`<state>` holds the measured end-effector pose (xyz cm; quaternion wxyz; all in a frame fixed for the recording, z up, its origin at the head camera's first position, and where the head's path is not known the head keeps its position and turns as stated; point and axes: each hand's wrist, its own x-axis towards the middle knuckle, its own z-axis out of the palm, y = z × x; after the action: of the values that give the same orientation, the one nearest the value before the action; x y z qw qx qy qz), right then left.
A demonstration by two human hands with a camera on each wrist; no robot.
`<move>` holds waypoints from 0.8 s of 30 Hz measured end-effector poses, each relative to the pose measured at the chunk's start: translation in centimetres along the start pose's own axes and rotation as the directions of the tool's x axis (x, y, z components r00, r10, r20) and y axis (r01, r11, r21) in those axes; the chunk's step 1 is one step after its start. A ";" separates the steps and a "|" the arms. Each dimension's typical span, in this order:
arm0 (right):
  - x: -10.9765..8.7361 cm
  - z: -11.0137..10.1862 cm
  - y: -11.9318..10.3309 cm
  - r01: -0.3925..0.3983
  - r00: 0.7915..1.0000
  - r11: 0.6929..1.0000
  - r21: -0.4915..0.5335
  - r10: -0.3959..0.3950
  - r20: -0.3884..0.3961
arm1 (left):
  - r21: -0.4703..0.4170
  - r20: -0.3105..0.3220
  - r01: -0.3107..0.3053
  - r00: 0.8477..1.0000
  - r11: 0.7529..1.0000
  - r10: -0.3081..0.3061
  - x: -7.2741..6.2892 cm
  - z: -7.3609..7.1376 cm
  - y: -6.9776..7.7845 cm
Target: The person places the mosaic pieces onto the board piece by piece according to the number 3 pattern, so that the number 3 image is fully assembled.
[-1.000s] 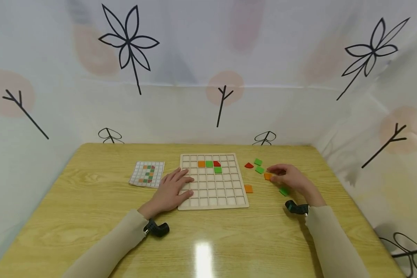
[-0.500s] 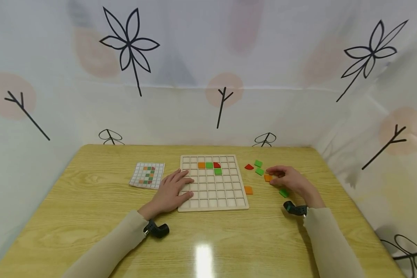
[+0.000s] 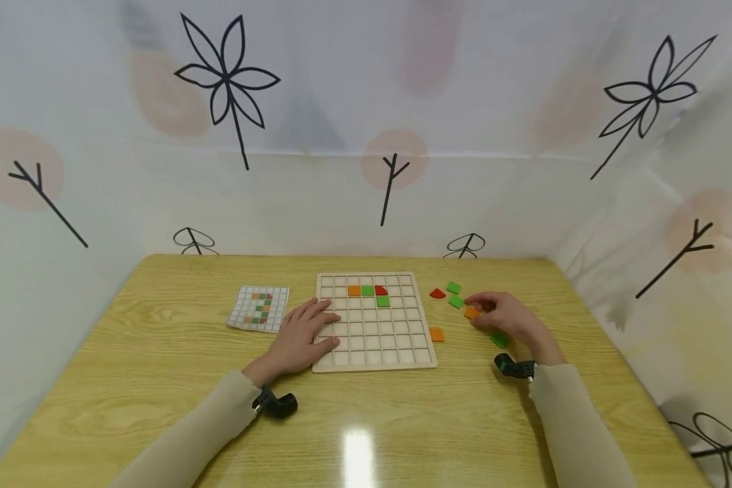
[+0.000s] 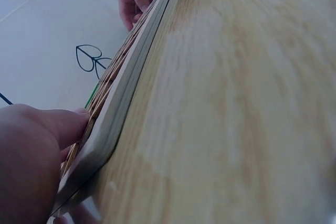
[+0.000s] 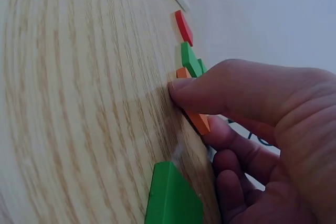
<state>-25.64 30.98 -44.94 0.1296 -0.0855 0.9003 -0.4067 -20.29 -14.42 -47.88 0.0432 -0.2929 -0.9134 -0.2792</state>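
My left hand (image 3: 299, 339) lies on the left part of the wooden grid board (image 3: 375, 367), its fingers spread over the squares. In the left wrist view the thumb (image 4: 65, 124) rests along the board's edge (image 4: 118, 114). On the board sit an orange tile (image 3: 354, 291), two green tiles (image 3: 368, 291) and a red quarter-round tile (image 3: 381, 291). To the right of the board, my right hand (image 3: 512, 322) pinches a loose orange tile (image 5: 198, 120) between thumb and fingers, at the tabletop. Part of that tile hides behind the thumb.
Left of the board lies a pattern card (image 3: 244, 305) with a printed colored grid. Loose near my right hand are a red tile (image 3: 437, 293), green tiles (image 3: 454, 288) and a second orange tile (image 3: 437, 335). A patterned cloth (image 3: 317, 196) hangs behind the table.
My right hand has shifted slightly left, and the orange tile at its fingertips has turned a little. The left hand and the board's tiles stay as they were.
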 end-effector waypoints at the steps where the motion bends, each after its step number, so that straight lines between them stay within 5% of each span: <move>1: 0.0 0.0 0.0 0.006 1.000 1.000 0.002 -0.006 0.001 | 0.002 -0.003 0.000 1.000 1.000 0.000 0.0 0.0 0.0; 13: -0.3 0.0 0.1 -0.009 1.000 0.999 0.039 0.009 -0.008 | -0.002 -0.011 0.004 1.000 1.000 -0.004 0.0 0.2 0.0; 24: -0.5 0.4 -0.5 -0.002 0.995 0.997 -0.071 -0.005 -0.102 | -0.009 0.008 0.010 1.000 1.000 -0.010 -0.1 -0.1 0.2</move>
<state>-25.00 30.54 -44.76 0.0799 -0.0698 0.9196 -0.3783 -20.09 -14.38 -47.69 0.0369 -0.2898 -0.9138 -0.2821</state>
